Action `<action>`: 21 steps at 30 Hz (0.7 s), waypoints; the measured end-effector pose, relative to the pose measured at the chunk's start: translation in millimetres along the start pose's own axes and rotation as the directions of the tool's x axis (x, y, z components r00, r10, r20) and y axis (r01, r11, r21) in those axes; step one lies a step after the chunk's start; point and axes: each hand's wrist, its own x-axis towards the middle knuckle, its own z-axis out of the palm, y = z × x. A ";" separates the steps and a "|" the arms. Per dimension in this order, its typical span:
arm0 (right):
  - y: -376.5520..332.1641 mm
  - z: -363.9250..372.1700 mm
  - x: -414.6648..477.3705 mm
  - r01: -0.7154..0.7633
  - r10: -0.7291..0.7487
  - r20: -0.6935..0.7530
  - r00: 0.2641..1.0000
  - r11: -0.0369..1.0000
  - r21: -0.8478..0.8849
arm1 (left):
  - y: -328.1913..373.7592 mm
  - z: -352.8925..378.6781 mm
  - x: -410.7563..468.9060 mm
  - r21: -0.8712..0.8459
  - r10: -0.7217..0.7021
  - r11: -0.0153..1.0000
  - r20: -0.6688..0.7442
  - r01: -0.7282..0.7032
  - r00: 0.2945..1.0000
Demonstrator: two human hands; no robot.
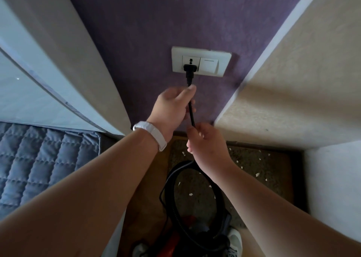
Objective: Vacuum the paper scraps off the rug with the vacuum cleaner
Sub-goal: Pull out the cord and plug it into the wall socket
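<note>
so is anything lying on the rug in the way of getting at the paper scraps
Only the black hose, looped over the near part of the rug around a few paper scraps. The rest lie uncovered.

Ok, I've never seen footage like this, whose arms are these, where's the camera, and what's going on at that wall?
There is no machine here. A person wears a wide-angle camera on the head, so this one picture looks forward and down along their own bare arms. The left hand, the one with the white wristband, holds a black cord just below its plug, which sits in the wall socket. The right hand pinches the same cord lower down. Beneath the arms lies a brown rug strewn with white paper scraps, and the vacuum shows at the bottom edge. A blue quilt shows at the left.
</note>
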 end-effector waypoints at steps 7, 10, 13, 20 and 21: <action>29.0 -12.1 -19.2 0.163 -0.153 0.057 0.987 0.957 -0.239 | -56.8 -32.3 -51.1 0.256 0.136 0.958 -0.008 -0.130 0.991; 42.2 -14.3 -30.3 0.214 -0.183 0.127 0.975 0.927 -0.307 | -82.4 -46.7 -73.9 0.335 0.162 0.926 0.064 -0.174 0.985; 56.8 -19.2 -44.9 0.300 -0.217 0.224 0.950 0.833 -0.466 | -104.3 -63.4 -97.5 0.534 0.201 0.801 0.186 -0.271 0.962; 82.3 -29.0 -95.9 0.381 -0.127 0.376 0.918 0.545 -0.747 | -138.7 -100.3 -137.9 0.843 0.007 0.447 0.332 -0.300 0.943; 84.0 -29.4 -103.6 0.369 -0.094 0.378 0.921 0.525 -0.767 | -143.4 -105.3 -143.1 0.858 -0.016 0.422 0.331 -0.293 0.944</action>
